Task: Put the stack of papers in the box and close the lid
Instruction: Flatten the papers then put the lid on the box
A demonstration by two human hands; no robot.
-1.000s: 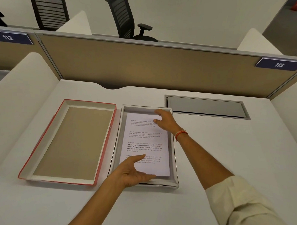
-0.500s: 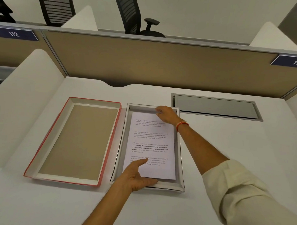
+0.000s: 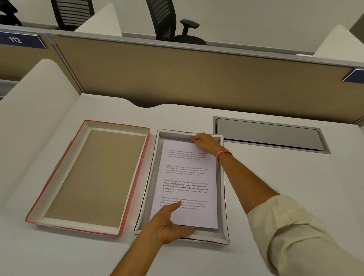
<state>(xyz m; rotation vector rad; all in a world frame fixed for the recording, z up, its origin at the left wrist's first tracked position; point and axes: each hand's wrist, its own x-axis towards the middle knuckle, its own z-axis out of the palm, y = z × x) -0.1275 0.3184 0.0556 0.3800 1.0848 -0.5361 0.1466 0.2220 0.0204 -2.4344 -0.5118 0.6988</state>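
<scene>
**Papers seated in the box, lid lying off to one side**

While only the head view is on offer, it shows the whole scene from above. On the white surface (image 3: 278, 182) sits a shallow grey box (image 3: 224, 201), and the stack of papers (image 3: 188, 179) lies flat inside it, printed side up, with a strip of the box floor showing along every edge. Just left of the box, the lid (image 3: 89, 176) rests upside down (red outside, brown card inside), its long side almost touching the box wall.

The left hand (image 3: 169, 226) is at the near end of the box: its fingers are spread apart, the thumb lying on top of the sheets over the lowest paragraph, the other fingers running along the near edge of the stack. Whether they reach under the paper I cannot tell. The right hand (image 3: 203, 142) is at the far end, fingers curled together at the top right corner of the stack, against the far wall of the box. An orange band (image 3: 224, 154) circles that wrist, and a cream sleeve (image 3: 297, 234) is pushed up the forearm.
</scene>
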